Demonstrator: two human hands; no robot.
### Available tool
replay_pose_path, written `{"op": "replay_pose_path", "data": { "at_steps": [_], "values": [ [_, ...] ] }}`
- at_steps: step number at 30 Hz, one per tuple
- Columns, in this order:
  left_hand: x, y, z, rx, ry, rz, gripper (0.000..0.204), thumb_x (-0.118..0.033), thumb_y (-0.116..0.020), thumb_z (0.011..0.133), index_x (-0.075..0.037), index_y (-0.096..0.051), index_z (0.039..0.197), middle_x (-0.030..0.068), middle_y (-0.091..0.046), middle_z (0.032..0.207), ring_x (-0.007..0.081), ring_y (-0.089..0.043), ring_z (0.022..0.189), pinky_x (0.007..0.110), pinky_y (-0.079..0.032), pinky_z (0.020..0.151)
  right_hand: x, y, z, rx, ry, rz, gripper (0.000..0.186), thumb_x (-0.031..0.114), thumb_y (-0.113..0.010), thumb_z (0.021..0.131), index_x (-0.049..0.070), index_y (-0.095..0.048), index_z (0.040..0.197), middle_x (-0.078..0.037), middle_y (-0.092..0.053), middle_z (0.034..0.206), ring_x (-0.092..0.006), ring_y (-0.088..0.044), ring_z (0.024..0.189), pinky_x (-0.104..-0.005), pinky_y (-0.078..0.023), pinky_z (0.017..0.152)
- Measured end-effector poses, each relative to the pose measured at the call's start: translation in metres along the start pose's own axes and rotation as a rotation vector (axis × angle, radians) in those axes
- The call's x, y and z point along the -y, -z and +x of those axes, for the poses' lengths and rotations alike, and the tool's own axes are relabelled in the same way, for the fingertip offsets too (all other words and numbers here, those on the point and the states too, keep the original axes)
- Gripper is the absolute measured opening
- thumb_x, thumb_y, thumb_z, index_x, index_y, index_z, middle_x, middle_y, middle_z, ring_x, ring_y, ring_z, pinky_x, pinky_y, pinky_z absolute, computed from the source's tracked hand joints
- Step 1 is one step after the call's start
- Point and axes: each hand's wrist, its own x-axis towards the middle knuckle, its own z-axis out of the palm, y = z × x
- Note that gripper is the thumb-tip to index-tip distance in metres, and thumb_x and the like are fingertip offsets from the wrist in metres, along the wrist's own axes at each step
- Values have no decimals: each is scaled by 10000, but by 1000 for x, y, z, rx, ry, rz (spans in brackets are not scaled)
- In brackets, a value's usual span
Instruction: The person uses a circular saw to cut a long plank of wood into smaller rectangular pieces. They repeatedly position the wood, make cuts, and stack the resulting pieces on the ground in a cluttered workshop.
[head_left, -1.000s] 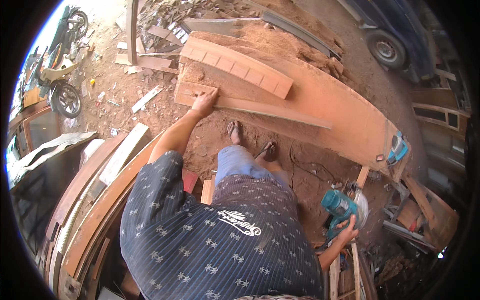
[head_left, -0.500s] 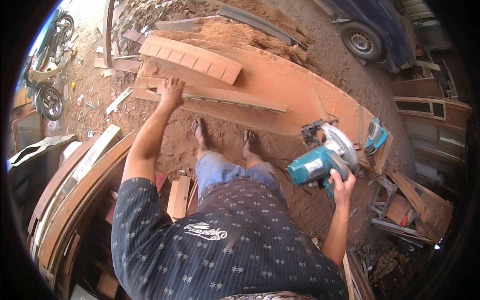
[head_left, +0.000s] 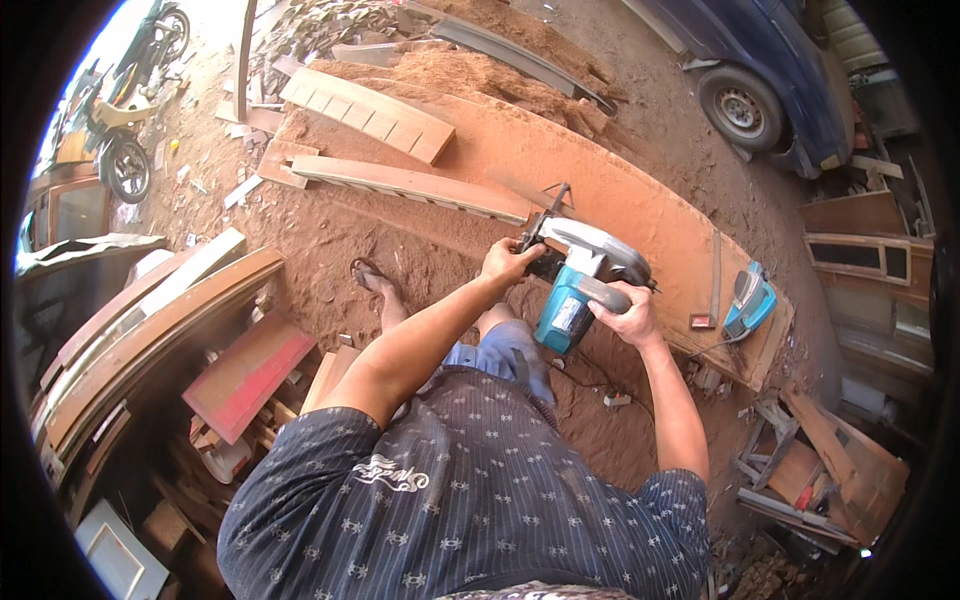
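Observation:
A teal circular saw [head_left: 568, 305] with a silver blade guard is held over the near edge of the sawdust-covered workbench [head_left: 640, 240]. My right hand [head_left: 630, 314] is wrapped round its rear handle. My left hand [head_left: 510, 262] grips the dark front part of the saw's base; its fingertips are partly hidden there. Just left of the saw lies a long narrow board [head_left: 420, 186] with notches along its near side. Farther back rests a wider slotted board [head_left: 368, 114].
A teal power tool [head_left: 750, 300] lies at the bench's right end beside a try square [head_left: 705, 318]. Wood stacks [head_left: 150, 340] stand at left, window frames [head_left: 870, 255] at right. A blue vehicle [head_left: 760, 80] and a motorcycle [head_left: 125, 125] are parked beyond. A cord [head_left: 610, 385] trails below the saw.
My left hand has left the narrow board and moved right onto the saw's front. My right hand has brought the saw left, toward the board's end.

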Motion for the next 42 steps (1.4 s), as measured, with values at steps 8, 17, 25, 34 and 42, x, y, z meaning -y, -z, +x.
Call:
{"op": "replay_pose_path", "data": {
  "at_steps": [8,17,25,34,42],
  "values": [
    [19,5,25,-170,80,81,485,-295,-746,801,-7,-627,1172,119,-703,801,176,-670,593,319,-544,539,-56,-15,32,79,29,-7,355,351,-868,723,57,-768,895,-133,-749,807,-267,-737,740,-364,-570,718],
    [27,18,30,-65,58,-34,472,-226,-705,882,8,-581,1272,97,-673,857,170,-642,630,323,-525,518,-52,-15,47,183,5,-15,415,394,-849,726,62,-771,962,-129,-755,843,-261,-739,800,-368,-570,754],
    [23,27,21,-118,80,-58,453,-259,-715,872,-5,-604,1231,116,-689,899,189,-675,647,346,-559,537,-45,-25,52,200,-6,-45,433,411,-836,738,63,-762,984,-134,-752,863,-267,-733,819,-378,-568,765],
    [36,46,35,-41,43,-39,498,-261,-692,910,21,-560,1299,123,-688,949,212,-668,650,351,-562,515,-47,-38,60,229,43,-116,407,435,-820,730,116,-764,977,-130,-755,888,-295,-733,836,-400,-569,766],
    [23,61,36,1,82,-36,533,-261,-684,913,34,-538,1332,160,-685,990,230,-677,649,369,-598,574,-13,-34,66,257,4,-106,317,316,-826,749,80,-749,946,-123,-751,872,-240,-721,802,-377,-554,770]
  ]
}}
